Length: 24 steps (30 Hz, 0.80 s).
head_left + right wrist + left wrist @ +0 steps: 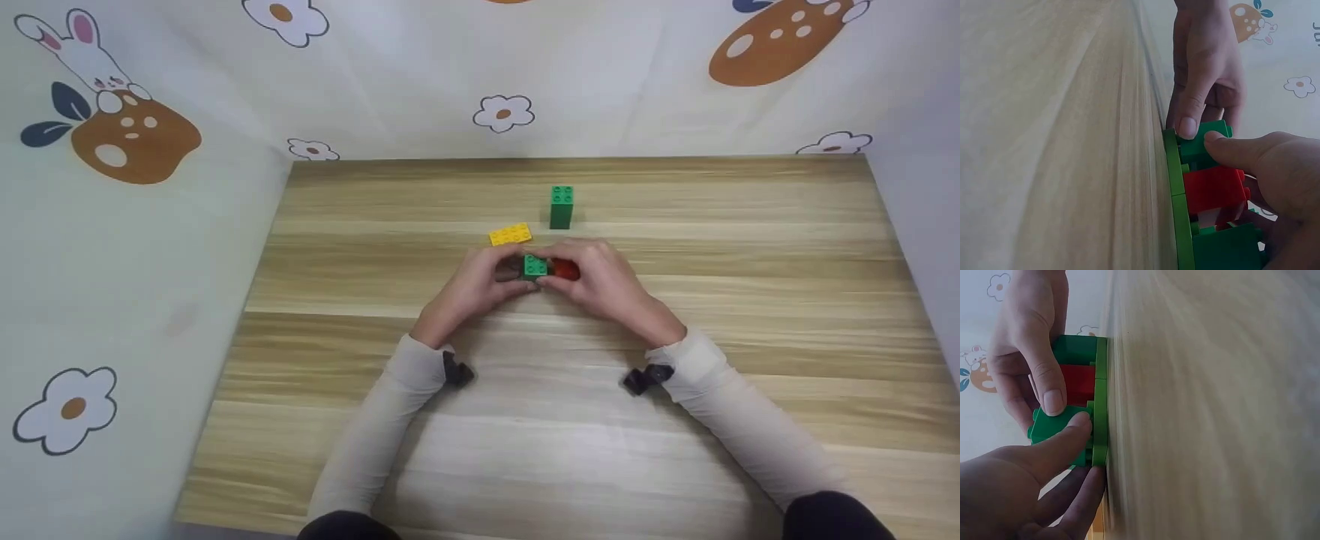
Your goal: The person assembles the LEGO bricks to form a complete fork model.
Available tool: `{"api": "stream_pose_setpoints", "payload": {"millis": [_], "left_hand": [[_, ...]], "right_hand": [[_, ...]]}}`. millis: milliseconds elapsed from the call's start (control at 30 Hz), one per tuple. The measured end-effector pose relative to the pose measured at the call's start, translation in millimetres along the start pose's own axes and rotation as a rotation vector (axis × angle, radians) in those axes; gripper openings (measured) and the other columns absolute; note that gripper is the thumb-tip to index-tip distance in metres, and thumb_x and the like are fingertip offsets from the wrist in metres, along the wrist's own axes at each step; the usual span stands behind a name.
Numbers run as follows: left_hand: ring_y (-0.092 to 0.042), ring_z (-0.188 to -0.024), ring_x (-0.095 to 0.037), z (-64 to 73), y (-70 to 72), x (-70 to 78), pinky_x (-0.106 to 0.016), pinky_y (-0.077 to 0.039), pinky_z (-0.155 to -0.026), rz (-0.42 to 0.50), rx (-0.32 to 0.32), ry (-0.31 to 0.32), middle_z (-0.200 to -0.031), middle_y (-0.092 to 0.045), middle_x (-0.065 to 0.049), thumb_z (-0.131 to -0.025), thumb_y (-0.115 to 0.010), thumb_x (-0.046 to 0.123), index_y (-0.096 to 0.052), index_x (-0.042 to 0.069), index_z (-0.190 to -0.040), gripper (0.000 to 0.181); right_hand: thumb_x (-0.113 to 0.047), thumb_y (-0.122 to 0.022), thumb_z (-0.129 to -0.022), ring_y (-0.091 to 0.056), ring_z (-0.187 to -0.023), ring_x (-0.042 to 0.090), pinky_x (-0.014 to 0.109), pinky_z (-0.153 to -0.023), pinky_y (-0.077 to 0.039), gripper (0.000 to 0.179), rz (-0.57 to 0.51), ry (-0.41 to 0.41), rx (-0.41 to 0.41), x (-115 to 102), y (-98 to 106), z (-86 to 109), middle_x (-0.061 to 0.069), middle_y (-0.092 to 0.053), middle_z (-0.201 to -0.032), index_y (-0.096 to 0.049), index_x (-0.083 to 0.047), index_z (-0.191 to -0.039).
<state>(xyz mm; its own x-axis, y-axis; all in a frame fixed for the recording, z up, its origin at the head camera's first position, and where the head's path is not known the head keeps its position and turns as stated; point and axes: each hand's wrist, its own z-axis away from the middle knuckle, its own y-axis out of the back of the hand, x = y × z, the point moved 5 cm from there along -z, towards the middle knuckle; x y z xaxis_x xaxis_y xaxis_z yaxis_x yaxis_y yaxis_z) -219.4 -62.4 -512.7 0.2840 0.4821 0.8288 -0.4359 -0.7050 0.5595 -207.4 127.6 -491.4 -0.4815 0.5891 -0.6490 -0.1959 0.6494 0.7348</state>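
A green brick [535, 268], studs up, sits between both hands over a light green base plate [1100, 422]. It looks slightly tilted in the left wrist view; whether it is seated on the studs I cannot tell. My left hand [480, 276] pinches it from the left, thumb on its near side. From the other side my right hand [601, 276] pinches it too, its thumb on the near face. A red brick [1216, 188] stands on the base beside it, below the right hand. Past the red one is another green brick [1227, 247] on the base.
A yellow plate [510, 234] lies just behind the left hand. Behind the right hand a tall green block [562, 208] stands upright on the wooden table [337, 360]. A printed cloth wall [405, 82] rises along the table's far edge.
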Motion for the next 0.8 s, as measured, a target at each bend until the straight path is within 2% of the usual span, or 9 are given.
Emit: {"api": "stream_pose_setpoints", "payload": {"millis": [333,600,800], "left_hand": [[-0.074,-0.118,-0.009,-1.6,-0.2,-0.4,-0.027,-0.060,-0.105,-0.010,0.011,0.022,-0.130,-0.078,0.004,-0.092,-0.089,0.023,-0.077,0.023,-0.131,0.041],[-0.074,-0.119,-0.008,-1.6,-2.4,-1.1,-0.027,-0.060,-0.106,-0.027,-0.012,0.055,-0.132,-0.078,0.004,-0.092,-0.088,0.022,-0.077,0.022,-0.132,0.041],[-0.076,-0.115,-0.010,-2.3,-0.4,-2.7,-0.028,-0.061,-0.103,0.024,-0.020,0.068,-0.127,-0.079,0.001,-0.092,-0.088,0.019,-0.078,0.020,-0.129,0.039]], "right_hand": [[-0.024,-0.087,-0.094,-0.071,-0.130,0.024,0.048,-0.111,-0.058,0.046,0.013,0.013,0.000,-0.2,-0.6,-1.0,0.000,-0.075,-0.140,-0.075,-0.027,-0.138],[-0.024,-0.087,-0.094,-0.071,-0.131,0.024,0.047,-0.111,-0.058,0.046,0.016,0.011,-0.006,-1.6,-0.7,-0.5,0.001,-0.075,-0.140,-0.075,-0.027,-0.138],[-0.024,-0.088,-0.094,-0.072,-0.129,0.025,0.047,-0.110,-0.058,0.047,0.034,0.011,-0.003,-2.4,-1.4,-1.6,0.001,-0.075,-0.140,-0.075,-0.027,-0.139]]}}
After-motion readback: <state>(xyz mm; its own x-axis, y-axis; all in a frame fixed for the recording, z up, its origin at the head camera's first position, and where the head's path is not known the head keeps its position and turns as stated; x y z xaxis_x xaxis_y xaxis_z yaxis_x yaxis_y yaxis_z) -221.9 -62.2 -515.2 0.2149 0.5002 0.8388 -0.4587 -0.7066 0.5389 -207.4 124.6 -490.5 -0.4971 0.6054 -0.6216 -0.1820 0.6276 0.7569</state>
